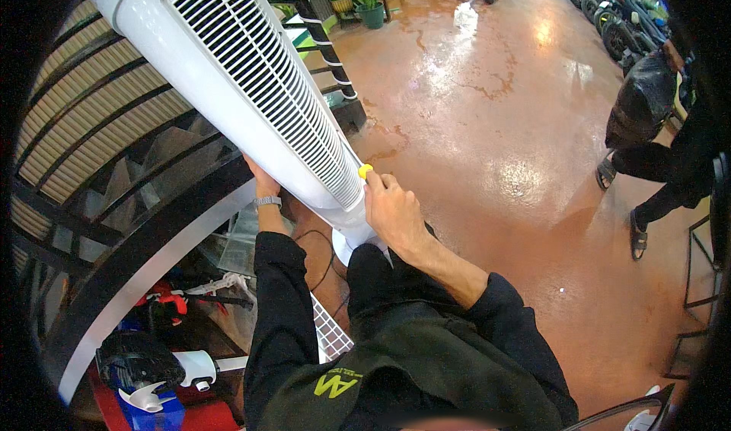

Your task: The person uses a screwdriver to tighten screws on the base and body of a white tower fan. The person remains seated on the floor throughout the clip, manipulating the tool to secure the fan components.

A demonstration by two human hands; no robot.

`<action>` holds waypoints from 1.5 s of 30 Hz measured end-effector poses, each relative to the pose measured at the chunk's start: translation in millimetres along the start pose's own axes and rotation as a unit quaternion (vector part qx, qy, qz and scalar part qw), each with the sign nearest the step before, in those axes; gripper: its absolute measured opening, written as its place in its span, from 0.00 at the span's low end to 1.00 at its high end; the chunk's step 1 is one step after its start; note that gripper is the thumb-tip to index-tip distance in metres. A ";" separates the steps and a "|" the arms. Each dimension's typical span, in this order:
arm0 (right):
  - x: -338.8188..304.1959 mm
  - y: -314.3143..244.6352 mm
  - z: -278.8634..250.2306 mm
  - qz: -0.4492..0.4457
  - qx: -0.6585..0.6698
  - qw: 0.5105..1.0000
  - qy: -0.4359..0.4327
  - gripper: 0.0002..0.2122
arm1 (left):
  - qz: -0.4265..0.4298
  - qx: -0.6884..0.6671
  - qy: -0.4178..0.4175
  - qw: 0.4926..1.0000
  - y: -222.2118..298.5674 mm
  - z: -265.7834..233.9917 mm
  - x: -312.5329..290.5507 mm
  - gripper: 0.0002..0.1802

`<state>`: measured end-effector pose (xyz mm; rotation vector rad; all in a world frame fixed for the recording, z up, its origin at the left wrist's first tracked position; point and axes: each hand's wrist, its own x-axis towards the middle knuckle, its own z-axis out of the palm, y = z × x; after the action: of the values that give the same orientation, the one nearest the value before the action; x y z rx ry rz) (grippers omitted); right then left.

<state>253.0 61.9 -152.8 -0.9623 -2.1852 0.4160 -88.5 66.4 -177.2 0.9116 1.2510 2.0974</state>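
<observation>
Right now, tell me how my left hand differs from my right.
Your left hand is partly hidden at the left side of the white tower fan; your right hand is curled at its right edge, holding a small yellow item. The left hand has a metallic watch at its wrist; the right hand has none. Both arms wear black sleeves.

The tower fan's casing is white, its grille striped with white slats over black gaps; a small yellow knob shows near the frame's centre. The wearer's top is black with a yellow-green print, the wristwatch silver. At the left, a beige ribbed panel is crossed by black bars. The floor is reddish brown, the plant pot at the top dark green.
</observation>
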 end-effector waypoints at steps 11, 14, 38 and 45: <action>1.6 20.2 -4.7 0.102 0.354 0.930 -0.005 0.15 | -0.012 -0.010 0.009 1.000 6.3 23.8 -11.5 0.45; -7.5 1.8 -19.5 0.014 0.092 0.996 -0.005 0.16 | 0.001 0.000 0.011 1.000 9.7 21.1 -13.3 0.45; 4.6 15.1 19.1 -0.036 0.074 0.993 0.083 0.14 | 0.021 -0.006 0.042 0.999 2.7 20.9 -3.8 0.43; 14.2 36.3 -8.9 0.370 0.754 0.513 -0.180 0.17 | -0.025 -0.063 0.020 0.998 5.5 17.7 -8.8 0.46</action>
<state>271.2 97.0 -159.3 -0.5700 -0.6464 2.4937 -69.9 67.2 -168.6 0.7797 1.1360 2.1378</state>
